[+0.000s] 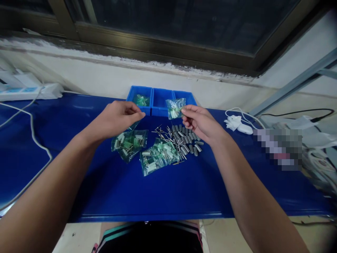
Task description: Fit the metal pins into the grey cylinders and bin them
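Between the thumb and fingers of my right hand [197, 119] is a small clear plastic bag [174, 108] with white and metal pieces inside, raised in front of the blue bins. My left hand [118, 117] is closed with its thumb pointing right; its grip is mostly hidden. Just below it shows the edge of another clear bag [133, 125], and I cannot tell whether it is held or lying there. Several filled bags [129, 143] lie under the left hand, and more bags [159, 156] lie in the middle. Loose grey cylinders [188, 138] and thin metal pins [164, 133] are heaped near my right hand.
A three-part blue bin [162, 95] stands against the wall, with bags [141, 100] in its left compartment. White cables and a power strip [31, 92] are at the left. A white charger-like object [244, 129], crumpled tissue [232, 122] and cables lie at the right.
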`<state>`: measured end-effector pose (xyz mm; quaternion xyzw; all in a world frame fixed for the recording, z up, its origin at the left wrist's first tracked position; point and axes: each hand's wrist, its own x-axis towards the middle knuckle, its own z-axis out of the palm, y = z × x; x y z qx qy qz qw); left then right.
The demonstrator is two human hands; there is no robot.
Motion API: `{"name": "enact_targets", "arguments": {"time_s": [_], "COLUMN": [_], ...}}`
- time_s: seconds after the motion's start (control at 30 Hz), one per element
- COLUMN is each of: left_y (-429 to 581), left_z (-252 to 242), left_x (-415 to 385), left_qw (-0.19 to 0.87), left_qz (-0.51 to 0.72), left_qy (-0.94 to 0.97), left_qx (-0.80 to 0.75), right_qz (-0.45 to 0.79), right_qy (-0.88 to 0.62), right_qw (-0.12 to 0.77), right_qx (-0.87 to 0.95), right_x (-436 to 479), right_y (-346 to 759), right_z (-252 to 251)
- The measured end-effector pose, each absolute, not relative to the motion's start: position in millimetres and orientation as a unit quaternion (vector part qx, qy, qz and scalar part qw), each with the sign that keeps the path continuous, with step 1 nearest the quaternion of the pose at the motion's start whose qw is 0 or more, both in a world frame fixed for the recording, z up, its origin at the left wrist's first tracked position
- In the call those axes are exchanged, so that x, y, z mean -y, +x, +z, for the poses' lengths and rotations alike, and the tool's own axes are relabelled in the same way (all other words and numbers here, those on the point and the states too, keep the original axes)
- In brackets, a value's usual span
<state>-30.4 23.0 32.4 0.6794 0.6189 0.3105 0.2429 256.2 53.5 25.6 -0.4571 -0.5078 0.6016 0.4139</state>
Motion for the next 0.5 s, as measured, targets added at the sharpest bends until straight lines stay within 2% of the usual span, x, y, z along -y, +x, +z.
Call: {"name": "enact_targets", "arguments": {"time_s": [0.23, 0.37, 0.5], "left_y": [-67.9, -83.6, -81.3], "left_z": [33.1, 22.9, 14.7], "left_x": [-31.4, -39.6, -42.2], "left_qw": [0.087, 0.089, 0.122], "left_qz": [0.127, 0.061, 0.023], "left_qy": [0.7, 0.698, 0.689], "left_qx": [-0.697, -0.708, -0.714], "right_qz": [0.671, 0.677, 0.646], "right_qy": [-0.396, -0.356, -0.41], "right_qw": [0.341, 0.4, 0.44], "right_qx": [0.526, 0.505, 0.47], "right_x": [-53.7, -64.1, -65.0], "right_y": [243.4, 218.9, 210.2], "right_z": [24.7, 28.9, 27.7]}}
